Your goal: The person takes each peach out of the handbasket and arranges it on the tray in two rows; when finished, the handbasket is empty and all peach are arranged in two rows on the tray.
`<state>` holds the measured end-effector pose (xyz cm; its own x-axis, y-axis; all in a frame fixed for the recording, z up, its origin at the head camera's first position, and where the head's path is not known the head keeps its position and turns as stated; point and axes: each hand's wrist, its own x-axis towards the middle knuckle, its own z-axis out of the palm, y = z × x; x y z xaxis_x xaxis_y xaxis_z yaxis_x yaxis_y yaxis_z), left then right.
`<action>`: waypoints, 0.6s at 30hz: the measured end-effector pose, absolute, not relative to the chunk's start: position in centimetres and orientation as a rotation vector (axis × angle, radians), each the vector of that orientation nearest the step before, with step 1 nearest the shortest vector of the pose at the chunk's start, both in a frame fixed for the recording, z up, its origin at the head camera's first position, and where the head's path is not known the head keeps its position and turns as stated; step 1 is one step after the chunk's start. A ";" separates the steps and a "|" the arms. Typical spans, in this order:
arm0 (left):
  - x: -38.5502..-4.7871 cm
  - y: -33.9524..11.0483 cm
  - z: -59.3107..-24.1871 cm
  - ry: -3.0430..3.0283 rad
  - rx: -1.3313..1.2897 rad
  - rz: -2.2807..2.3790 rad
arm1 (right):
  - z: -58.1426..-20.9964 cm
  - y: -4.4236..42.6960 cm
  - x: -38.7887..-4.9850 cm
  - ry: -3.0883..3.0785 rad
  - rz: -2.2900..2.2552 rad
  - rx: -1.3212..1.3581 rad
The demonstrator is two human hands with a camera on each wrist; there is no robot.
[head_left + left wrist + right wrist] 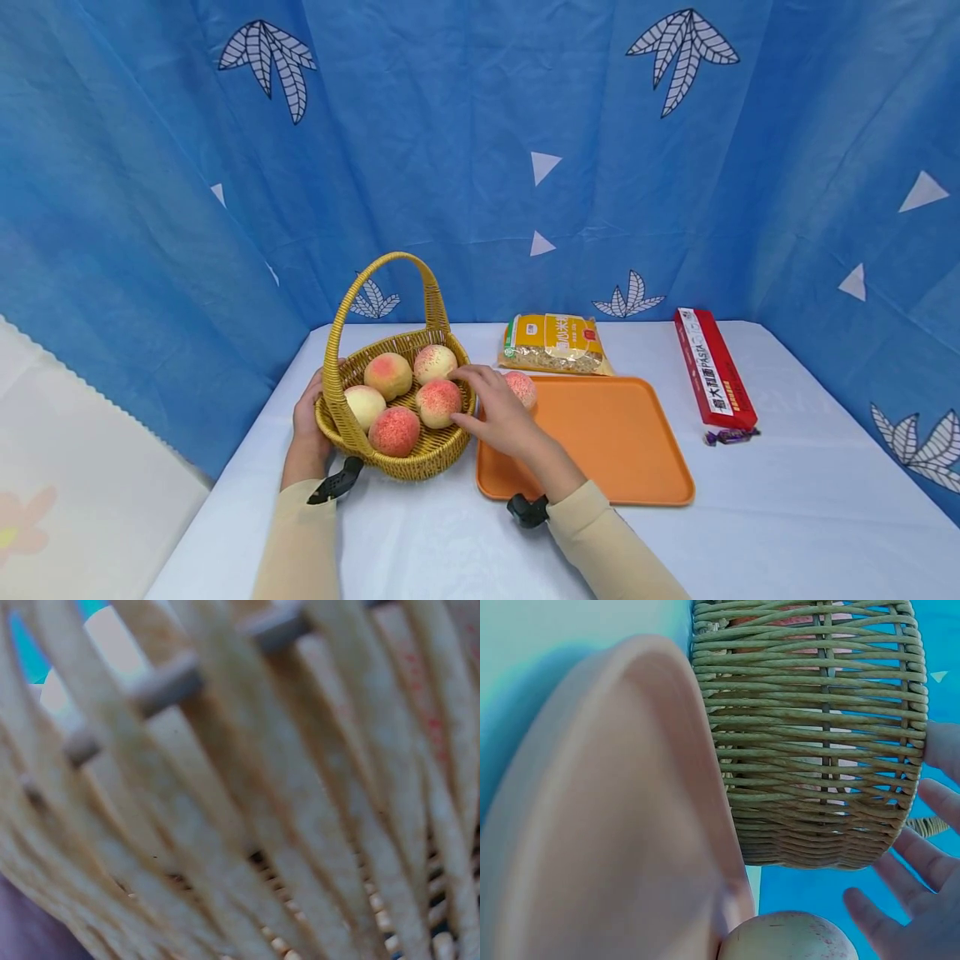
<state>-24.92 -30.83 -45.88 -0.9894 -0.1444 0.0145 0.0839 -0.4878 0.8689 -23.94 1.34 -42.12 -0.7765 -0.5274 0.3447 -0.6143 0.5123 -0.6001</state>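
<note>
A yellow woven basket (442,454) with a tall arched handle stands at the left of the table, holding several peaches in red, pink and pale tones. My left hand (309,421) holds the basket by its left side; in the left wrist view the weave (240,787) fills the picture, blurred. Above the basket's right rim, my right hand (501,414) has its fingers spread beside a pink peach (438,403). Whether it touches that peach I cannot tell. Another peach (521,389) lies at the orange tray's upper left corner, partly behind my right hand.
The orange tray (615,442) lies just right of the basket. Behind it is a yellow bag of grain (557,343). Farther right are a red pasta box (716,371) and a purple-wrapped candy (731,436). A blue curtain (480,167) hangs behind the table.
</note>
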 end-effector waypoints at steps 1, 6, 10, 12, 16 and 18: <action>-24.9 -30.8 -45.9 -1.509 0.093 -2.597 | -42.1 1.3 -23.9 -2.625 1.121 0.998; -24.6 -30.7 -45.7 -1.505 0.095 -2.602 | -42.3 1.1 -23.6 -2.650 1.162 0.979; -24.4 -30.5 -45.7 -1.518 0.108 -2.608 | -42.3 1.1 -23.6 -2.691 1.159 0.963; -24.4 -30.4 -45.6 -1.516 0.098 -2.609 | -42.2 1.1 -23.9 -2.704 1.140 0.955; -24.6 -30.6 -45.5 -1.497 0.075 -2.614 | -41.9 1.0 -24.4 -2.725 1.083 0.955; -24.7 -30.8 -45.5 -1.485 0.059 -2.617 | -41.8 0.9 -24.7 -2.740 1.067 0.959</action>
<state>-24.69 -30.76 -45.54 -0.9905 -0.1342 0.0313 0.0957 -0.5065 0.8569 -24.68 0.91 -41.79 -0.8066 -0.5322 0.2571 -0.5659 0.5699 -0.5958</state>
